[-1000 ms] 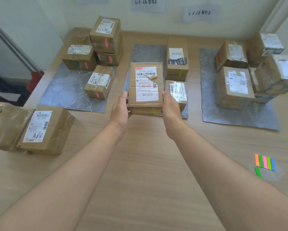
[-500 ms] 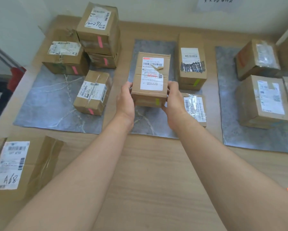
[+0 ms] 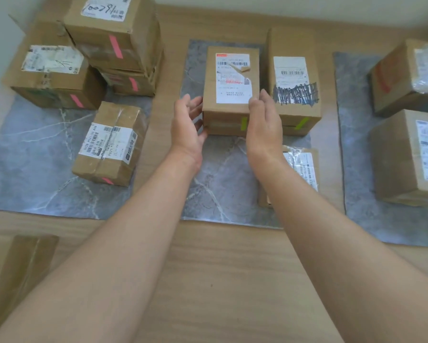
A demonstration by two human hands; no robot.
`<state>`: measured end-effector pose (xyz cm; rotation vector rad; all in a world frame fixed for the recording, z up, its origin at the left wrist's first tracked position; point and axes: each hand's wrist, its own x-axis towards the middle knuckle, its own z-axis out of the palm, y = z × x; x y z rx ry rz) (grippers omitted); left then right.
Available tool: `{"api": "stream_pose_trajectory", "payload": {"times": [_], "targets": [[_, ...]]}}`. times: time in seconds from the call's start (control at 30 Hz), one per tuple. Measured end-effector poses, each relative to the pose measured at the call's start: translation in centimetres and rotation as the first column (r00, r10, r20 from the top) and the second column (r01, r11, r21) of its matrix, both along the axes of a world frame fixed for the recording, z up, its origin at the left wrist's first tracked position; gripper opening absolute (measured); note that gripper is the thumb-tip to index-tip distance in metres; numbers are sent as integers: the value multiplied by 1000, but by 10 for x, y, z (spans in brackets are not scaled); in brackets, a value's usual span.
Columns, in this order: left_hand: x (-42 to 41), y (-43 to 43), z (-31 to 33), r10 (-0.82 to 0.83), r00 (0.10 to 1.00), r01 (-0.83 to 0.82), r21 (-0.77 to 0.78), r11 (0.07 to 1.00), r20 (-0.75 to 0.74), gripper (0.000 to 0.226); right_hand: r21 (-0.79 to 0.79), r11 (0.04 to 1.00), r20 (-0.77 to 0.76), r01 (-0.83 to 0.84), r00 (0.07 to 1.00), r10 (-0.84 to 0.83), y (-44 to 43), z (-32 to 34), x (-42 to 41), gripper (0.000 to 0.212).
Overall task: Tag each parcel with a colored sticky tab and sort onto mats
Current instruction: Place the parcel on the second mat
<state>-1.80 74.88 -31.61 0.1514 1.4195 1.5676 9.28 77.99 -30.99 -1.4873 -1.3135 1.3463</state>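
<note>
L hand, R hand, bare forearms
</note>
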Motion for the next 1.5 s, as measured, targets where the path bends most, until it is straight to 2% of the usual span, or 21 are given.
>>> {"api": "stream_pose_trajectory", "payload": {"times": [0.1, 0.23, 0.4, 0.47, 0.57, 0.67, 0.77, 0.83, 0.9, 0.97, 1.03, 1.2, 1.33, 1.5], "targets": [[-1, 5, -2, -5, 1000, 5, 4, 1000, 1, 46, 110, 994, 51, 10, 999, -15, 5, -4, 8, 50], [-3, -8, 7, -76, 993, 74, -20, 997, -85, 48, 99, 994, 23, 52, 998, -54, -1, 6, 15, 48], [1, -42, 45, -138, 964, 131, -48, 990, -226, 50, -93, 994, -106, 61, 992, -71, -33, 41, 16, 51], [3, -58, 66, -155, 953, 150, -41, 988, -259, 51, -147, 989, -157, 24, 986, -48, -48, 63, 19, 45], [7, -85, 100, -174, 930, 177, -19, 984, -325, 56, -181, 983, -199, 7, 979, -44, -73, 98, 27, 48], [11, -114, 137, -186, 915, 203, 10, 979, -359, 52, -134, 991, -185, -17, 983, -8, -106, 139, 36, 54], [18, -146, 177, -207, 900, 239, 38, 970, -384, 59, -80, 996, -192, -38, 981, 22, -136, 174, 44, 74], [22, -169, 204, -233, 884, 272, 41, 961, -404, 76, -46, 997, -201, -56, 979, 45, -156, 197, 48, 74], [26, -187, 228, -263, 871, 311, 51, 949, -415, 82, -18, 998, -205, -61, 977, 56, -175, 220, 51, 68], [28, -203, 251, -279, 858, 342, 73, 937, -432, 70, 11, 999, -191, -49, 980, 50, -194, 244, 55, 73], [29, -218, 272, -302, 843, 377, 89, 922, -445, 63, 49, 998, -198, -42, 979, 51, -211, 267, 60, 67], [33, -259, 327, -326, 799, 440, 122, 890, -506, 75, 144, 990, -184, 6, 983, 21, -255, 321, 68, 56], [40, -290, 369, -290, 780, 458, 190, 868, -555, 68, 204, 978, -228, 30, 973, 18, -284, 359, 75, 59], [55, -334, 417, -252, 739, 493, 246, 834, -625, 60, 282, 959, -205, 17, 978, 43, -327, 411, 87, 73]]}}
